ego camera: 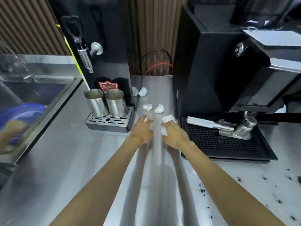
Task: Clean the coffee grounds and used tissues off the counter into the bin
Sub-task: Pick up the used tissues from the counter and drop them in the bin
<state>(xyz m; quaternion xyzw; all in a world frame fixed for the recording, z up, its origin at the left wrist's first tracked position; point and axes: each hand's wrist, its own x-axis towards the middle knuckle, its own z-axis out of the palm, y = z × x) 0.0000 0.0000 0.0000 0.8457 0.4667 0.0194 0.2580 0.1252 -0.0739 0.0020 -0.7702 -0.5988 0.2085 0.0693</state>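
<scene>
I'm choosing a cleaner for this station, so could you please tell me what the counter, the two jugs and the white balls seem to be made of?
The counter looks like brushed stainless steel: grey, with streaky reflections. The left jug and right jug look like polished steel, judging by mirror-like highlights. The white balls appear to be crumpled tissue paper: matte, creased, irregular.

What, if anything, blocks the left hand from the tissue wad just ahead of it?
Probably nothing, so yes, it looks reachable. The left hand is open, and only bare counter lies between it and the wad; the pitchers stand off to its left.
</scene>
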